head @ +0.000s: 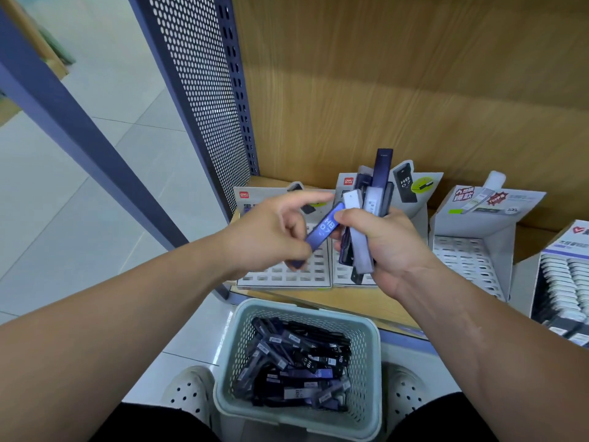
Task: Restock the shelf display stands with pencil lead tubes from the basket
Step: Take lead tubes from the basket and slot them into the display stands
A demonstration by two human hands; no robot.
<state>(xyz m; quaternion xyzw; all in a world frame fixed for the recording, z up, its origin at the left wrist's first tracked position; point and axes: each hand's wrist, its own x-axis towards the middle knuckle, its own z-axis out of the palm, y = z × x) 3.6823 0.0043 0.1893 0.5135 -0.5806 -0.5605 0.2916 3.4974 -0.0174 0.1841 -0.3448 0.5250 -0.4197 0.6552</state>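
Two grips: left grip [271,232] pinches one blue tube [323,232], right grip [384,247] clutches a bundle [371,199], half-hiding a stand [406,186].

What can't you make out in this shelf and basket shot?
Head view:
Slots of the left stand and middle stand: mostly behind the left hand and right hand.
The far-right stand: cut by the right edge.
Labels on the basket tubes: too small.
Tube count in the bundle: tubes overlap.
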